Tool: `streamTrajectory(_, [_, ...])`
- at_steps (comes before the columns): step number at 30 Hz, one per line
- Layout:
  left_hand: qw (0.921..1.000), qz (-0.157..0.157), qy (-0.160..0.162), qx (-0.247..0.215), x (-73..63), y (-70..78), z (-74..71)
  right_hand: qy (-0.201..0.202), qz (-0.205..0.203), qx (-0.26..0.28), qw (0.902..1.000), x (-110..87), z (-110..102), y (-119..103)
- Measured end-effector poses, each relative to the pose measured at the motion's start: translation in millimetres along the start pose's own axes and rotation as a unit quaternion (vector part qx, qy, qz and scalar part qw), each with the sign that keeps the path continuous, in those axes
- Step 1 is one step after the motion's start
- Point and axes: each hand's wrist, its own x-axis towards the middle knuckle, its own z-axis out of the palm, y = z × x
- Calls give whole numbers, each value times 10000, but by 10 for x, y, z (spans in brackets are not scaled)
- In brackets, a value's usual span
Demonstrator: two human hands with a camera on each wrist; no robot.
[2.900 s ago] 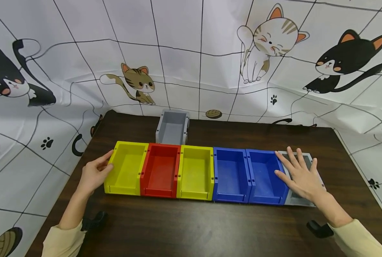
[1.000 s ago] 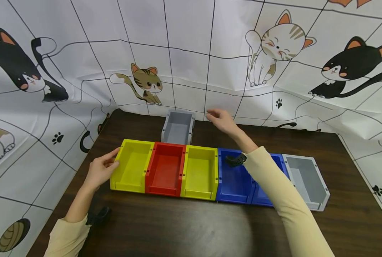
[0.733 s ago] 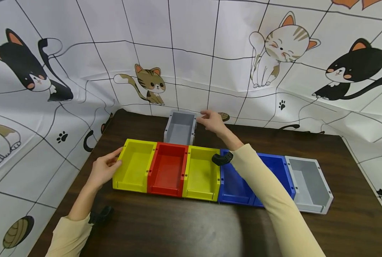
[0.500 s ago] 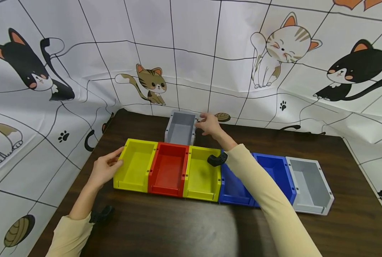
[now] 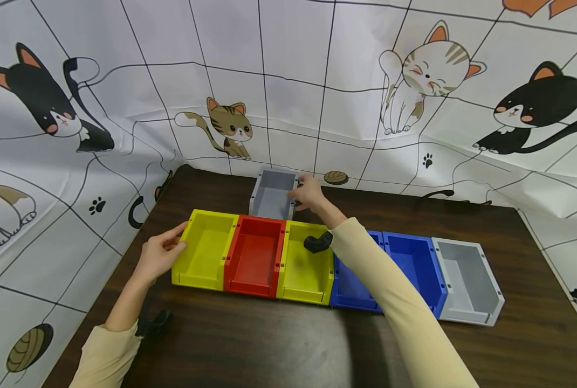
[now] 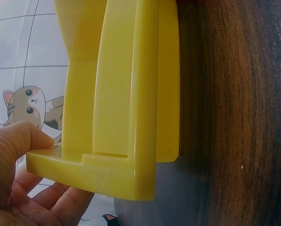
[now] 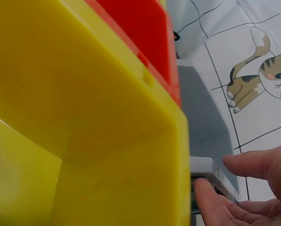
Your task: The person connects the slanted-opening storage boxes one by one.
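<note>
My left hand (image 5: 156, 256) holds the left wall of the yellow storage bin (image 5: 205, 249) at the left end of a row. In the left wrist view its thumb (image 6: 32, 136) lies over the bin's rim, with the fingers on the outer side. Behind the row stands a grey storage bin (image 5: 272, 195). My right hand (image 5: 311, 195) is at that bin's right wall. The right wrist view shows the thumb (image 7: 253, 162) at the inner side of the wall and the fingers (image 7: 211, 202) against its outer side; the yellow bin in front hides part of it.
Right of the first yellow bin, the row holds a red bin (image 5: 254, 256), a second yellow bin (image 5: 305, 269), two blue bins (image 5: 412, 264) and a grey bin (image 5: 468, 280). My right forearm crosses above the blue ones. A cat-print curtain (image 5: 293, 97) hangs behind the dark wooden table (image 5: 269, 345).
My right hand has left the grey bin at the row's right end, crossed leftward and taken hold of the rear grey bin's right wall. The left hand keeps its hold.
</note>
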Motion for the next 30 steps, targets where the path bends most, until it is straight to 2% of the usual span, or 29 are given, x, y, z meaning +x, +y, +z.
streamTrajectory(9, [9999,110,-7,-2,7,2,9,314,16,-315,9990,30,68,39])
streamTrajectory(15, [9999,96,-40,14,6,4,24,410,-18,-434,9982,36,28,36])
streamTrajectory(22, [9999,115,-19,15,2,-2,21,505,-166,-372,9979,-31,-219,-81])
streamTrajectory(30, [9999,169,-2,27,-14,1,-11,566,-273,-514,9967,-215,-633,-270])
